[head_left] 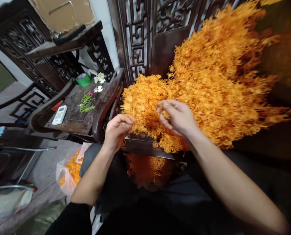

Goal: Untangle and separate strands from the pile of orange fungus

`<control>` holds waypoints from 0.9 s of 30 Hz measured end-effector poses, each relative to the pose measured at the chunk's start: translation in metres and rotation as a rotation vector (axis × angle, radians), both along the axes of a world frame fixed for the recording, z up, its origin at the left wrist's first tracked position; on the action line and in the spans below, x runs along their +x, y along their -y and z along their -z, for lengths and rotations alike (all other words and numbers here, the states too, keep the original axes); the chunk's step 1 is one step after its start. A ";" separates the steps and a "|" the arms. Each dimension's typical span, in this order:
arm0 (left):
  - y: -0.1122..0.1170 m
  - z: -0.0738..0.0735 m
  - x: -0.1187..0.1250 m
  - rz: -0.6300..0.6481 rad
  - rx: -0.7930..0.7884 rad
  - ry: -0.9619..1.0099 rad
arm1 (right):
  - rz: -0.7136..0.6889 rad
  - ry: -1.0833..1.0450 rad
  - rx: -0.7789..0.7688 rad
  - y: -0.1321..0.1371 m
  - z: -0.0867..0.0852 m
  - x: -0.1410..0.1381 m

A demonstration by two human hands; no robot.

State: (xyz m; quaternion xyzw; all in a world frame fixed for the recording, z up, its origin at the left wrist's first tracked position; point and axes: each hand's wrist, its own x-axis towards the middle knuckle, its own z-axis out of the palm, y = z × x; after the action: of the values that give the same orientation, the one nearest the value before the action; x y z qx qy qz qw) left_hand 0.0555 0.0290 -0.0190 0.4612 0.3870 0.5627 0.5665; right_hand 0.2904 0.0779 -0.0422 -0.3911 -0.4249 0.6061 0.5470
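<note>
A big heap of orange artificial-looking flower sprigs (209, 81) lies on a dark carved wooden bench in front of me. My left hand (117, 130) is at the heap's left edge, its fingers pinched together, with thin orange strands hanging just below it. Over the front of the heap, my right hand (176, 116) has its fingers curled around a small orange-yellow sprig (165, 114). The two hands are apart from each other. Below them, between my legs, more orange sprigs (157, 166) show in a reddish container or bag, partly in shadow.
On the dark wooden side table (69, 124) lie a green tape roll (83, 80), a white remote control (59, 115), green stems (86, 101) and small white flowers (99, 78). A plastic bag (64, 178) with orange pieces stands on the floor at left, near a metal-legged stool (25, 169).
</note>
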 end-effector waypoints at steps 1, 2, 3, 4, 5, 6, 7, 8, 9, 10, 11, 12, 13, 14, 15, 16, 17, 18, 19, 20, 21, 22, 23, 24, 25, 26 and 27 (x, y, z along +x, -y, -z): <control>-0.001 0.001 -0.001 0.052 0.003 -0.017 | -0.072 -0.036 -0.013 0.003 -0.001 -0.002; -0.003 0.002 0.000 0.078 0.011 -0.037 | -0.139 -0.073 -0.032 0.006 -0.001 -0.006; -0.003 0.003 0.001 0.075 0.018 -0.056 | -0.193 -0.107 -0.057 0.009 -0.001 -0.009; -0.003 0.004 0.002 0.056 0.014 -0.069 | -0.237 -0.135 -0.086 0.010 0.000 -0.012; -0.003 0.006 0.004 0.030 -0.001 -0.071 | -0.268 -0.152 -0.110 0.011 0.000 -0.015; -0.003 0.007 0.005 0.006 -0.023 -0.059 | -0.281 -0.161 -0.122 0.010 0.001 -0.016; -0.003 0.008 0.006 -0.009 -0.050 -0.040 | -0.282 -0.162 -0.121 0.010 0.002 -0.018; -0.003 0.009 0.007 -0.009 -0.082 -0.017 | -0.273 -0.159 -0.108 0.009 0.002 -0.019; -0.003 0.011 0.007 0.006 -0.118 0.008 | -0.255 -0.156 -0.088 0.008 0.003 -0.019; -0.003 0.012 0.006 0.031 -0.157 0.031 | -0.237 -0.160 -0.067 0.007 0.004 -0.020; -0.004 0.014 0.004 0.057 -0.195 0.049 | -0.218 -0.171 -0.052 0.007 0.004 -0.021; -0.005 0.015 0.002 0.080 -0.229 0.065 | -0.198 -0.188 -0.046 0.007 0.004 -0.023; -0.005 0.016 0.000 0.095 -0.257 0.080 | -0.176 -0.205 -0.052 0.007 0.004 -0.024; -0.006 0.017 -0.003 0.100 -0.278 0.092 | -0.149 -0.213 -0.063 0.007 0.004 -0.025; -0.007 0.018 -0.004 0.102 -0.293 0.100 | -0.117 -0.203 -0.074 0.008 0.004 -0.027; -0.007 0.019 -0.006 0.105 -0.304 0.101 | -0.082 -0.172 -0.080 0.008 0.004 -0.029; -0.007 0.019 -0.006 0.109 -0.311 0.098 | -0.051 -0.125 -0.077 0.009 0.005 -0.031; -0.006 0.018 -0.006 0.112 -0.313 0.089 | -0.033 -0.059 -0.060 0.010 0.006 -0.034; -0.006 0.018 -0.005 0.114 -0.311 0.077 | -0.025 0.023 -0.028 0.011 0.007 -0.037; -0.005 0.017 -0.004 0.113 -0.303 0.062 | -0.020 0.117 0.016 0.012 0.008 -0.040; -0.004 0.017 -0.001 0.108 -0.291 0.047 | -0.011 0.217 0.067 0.014 0.009 -0.043; -0.004 0.017 0.002 0.098 -0.278 0.036 | 0.013 0.315 0.123 0.015 0.011 -0.047; -0.002 0.017 0.005 0.086 -0.264 0.026 | 0.053 0.405 0.178 0.017 0.012 -0.050; -0.001 0.017 0.009 0.076 -0.252 0.017 | 0.097 0.477 0.233 0.019 0.013 -0.053; 0.000 0.018 0.013 0.070 -0.245 0.007 | 0.136 0.528 0.286 0.022 0.013 -0.056; 0.002 0.018 0.016 0.067 -0.242 -0.002 | 0.168 0.556 0.341 0.023 0.014 -0.057; 0.003 0.018 0.020 0.067 -0.243 -0.011 | 0.196 0.564 0.395 0.025 0.014 -0.059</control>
State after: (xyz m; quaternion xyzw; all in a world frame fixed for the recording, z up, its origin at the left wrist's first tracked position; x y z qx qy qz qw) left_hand 0.0751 0.0256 -0.0367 0.4047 0.4397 0.4899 0.6348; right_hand 0.2318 0.0529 -0.0563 -0.4685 -0.6288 0.3251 0.5287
